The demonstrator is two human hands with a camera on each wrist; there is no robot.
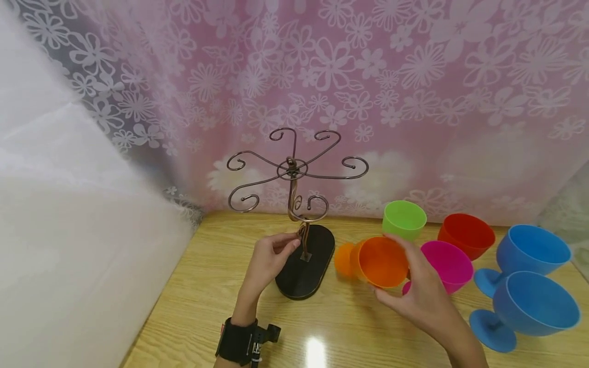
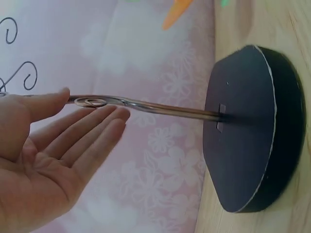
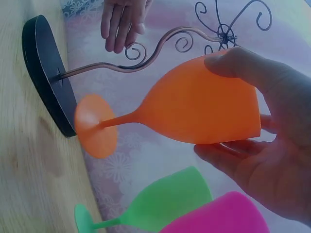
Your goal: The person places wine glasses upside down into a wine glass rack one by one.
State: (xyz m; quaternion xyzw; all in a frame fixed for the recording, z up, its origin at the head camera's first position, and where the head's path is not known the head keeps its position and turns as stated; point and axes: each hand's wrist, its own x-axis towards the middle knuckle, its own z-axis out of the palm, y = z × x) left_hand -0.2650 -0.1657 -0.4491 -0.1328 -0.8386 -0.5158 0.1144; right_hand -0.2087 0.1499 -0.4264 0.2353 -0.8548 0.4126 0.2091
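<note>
My right hand (image 1: 423, 286) grips an orange plastic goblet (image 3: 199, 102) around its bowl, thumb on one side and fingers on the other. The goblet is beside the black base (image 1: 317, 255) of a metal stand, its foot (image 3: 95, 127) toward the base in the head view. Close to the stand's bent stem (image 2: 170, 110) is my left hand (image 1: 271, 260), its fingers (image 2: 97, 138) extended, their tips right by a small curl. Curled arms (image 1: 349, 168) spread from the stem's top with nothing hanging on them.
Right of the stand are a green goblet (image 1: 405, 220), a red goblet (image 1: 467, 236), a pink goblet (image 1: 448, 266) and two blue goblets (image 1: 534, 248), all upright on the wooden table (image 1: 184, 317). A pink flowered curtain (image 1: 276, 76) hangs behind; white fabric (image 1: 69, 230) lies left.
</note>
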